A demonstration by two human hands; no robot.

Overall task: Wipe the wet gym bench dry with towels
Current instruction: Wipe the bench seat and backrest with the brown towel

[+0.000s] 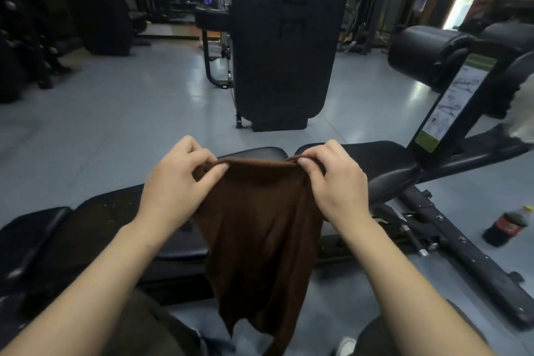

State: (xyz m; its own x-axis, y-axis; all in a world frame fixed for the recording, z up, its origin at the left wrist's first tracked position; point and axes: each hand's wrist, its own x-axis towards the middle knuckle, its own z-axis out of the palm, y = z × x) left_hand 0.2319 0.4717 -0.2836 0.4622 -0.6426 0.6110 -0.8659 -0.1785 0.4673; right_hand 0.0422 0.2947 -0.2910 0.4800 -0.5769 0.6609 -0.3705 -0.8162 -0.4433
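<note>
This was a gym. A long black padded bench (361,153) lay just past the fingers (213,166) of both hands, and it stood on a black metal frame (462,246) off to the right of them. Straight ahead, well beyond the fingers, rose a tall black machine (284,37) with a big number on it. Far to the right of the fingers sat a fat round black pad (424,52) and a sign with exercise drawings (453,101). More dark machines (29,32) stood far left. The floor (115,113) was smooth, grey and shiny.
</note>
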